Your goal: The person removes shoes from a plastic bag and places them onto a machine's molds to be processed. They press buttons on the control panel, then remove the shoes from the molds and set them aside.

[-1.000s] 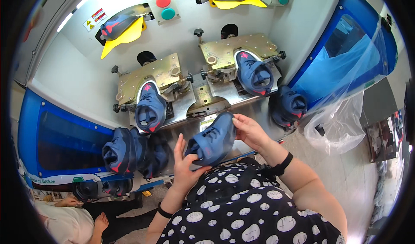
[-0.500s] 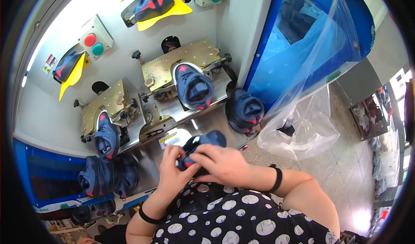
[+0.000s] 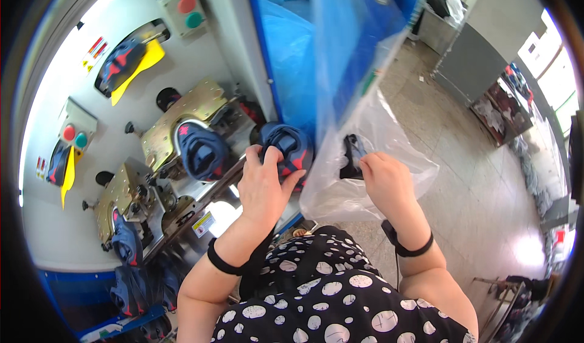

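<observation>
The blue shoe [image 3: 289, 142] lies just beyond the fingertips of the left hand [image 3: 264, 185], away from the body and a little to that hand's right. Its opening faces up. Its long axis seems to run outward from the left hand, the red-trimmed end nearer the thumb; the far end is hard to make out. The left hand is clearly the nearer one. Its fingers are spread and curved, with the thumb well apart from the index finger and both at the shoe's near side. They overlap the shoe in this view, but I cannot tell whether they press on it, and the shoe is not enclosed in a grip.

The right hand [image 3: 389, 179] is farther from the shoe, out to its right, with part of the clear bag [image 3: 389, 127] between them. Its fingers are bunched, the tips at the edge of a black piece [image 3: 351, 156] that lies to their left; whether they pinch it, or only the plastic, I cannot tell. Farther to the left hand's left, a second shoe [image 3: 204, 151] sits against a brass-coloured plate [image 3: 159, 137].
</observation>
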Motion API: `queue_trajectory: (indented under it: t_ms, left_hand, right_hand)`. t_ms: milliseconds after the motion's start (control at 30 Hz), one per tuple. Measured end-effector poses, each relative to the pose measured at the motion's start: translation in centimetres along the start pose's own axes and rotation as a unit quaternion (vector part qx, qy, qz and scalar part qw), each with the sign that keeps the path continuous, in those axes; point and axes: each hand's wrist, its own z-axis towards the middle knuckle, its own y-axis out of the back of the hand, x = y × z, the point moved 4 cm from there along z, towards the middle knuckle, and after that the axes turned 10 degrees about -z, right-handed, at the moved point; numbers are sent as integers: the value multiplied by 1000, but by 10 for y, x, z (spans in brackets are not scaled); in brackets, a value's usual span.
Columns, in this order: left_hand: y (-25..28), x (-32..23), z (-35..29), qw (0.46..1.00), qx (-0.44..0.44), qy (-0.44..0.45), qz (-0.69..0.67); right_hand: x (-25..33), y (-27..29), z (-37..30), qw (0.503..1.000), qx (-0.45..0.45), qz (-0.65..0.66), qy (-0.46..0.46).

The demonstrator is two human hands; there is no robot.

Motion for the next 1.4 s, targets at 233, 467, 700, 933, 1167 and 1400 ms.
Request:
queue_trajectory:
  t_ms: [233, 467, 700, 933, 1167, 1400]
  left_hand:
    - [-65, -1, 20, 967, 134, 31, 215]
    - [-61, -15, 7, 987, 100, -54, 109]
    - [-60, -10, -1, 981, 76, -84, 158]
    - [-42, 6, -7, 992, 104, -37, 62]
    - [-20, 34, -42, 994, 59, -22, -89]
    - [22, 135, -58, 496, -215, 336, -771]
  right_hand:
    - [-33, -106, 36, 990, 109, -42, -78]
    - [-76, -171, 31, 990, -27, 104, -90]
    - [-26, -2, 15, 988, -122, -87, -41]
    - [-35, 29, 14, 975, -196, -96, -39]
    - [-58, -1, 23, 973, -210, -91, 15]
    - [-57, -13, 37, 989, -133, -64, -27]
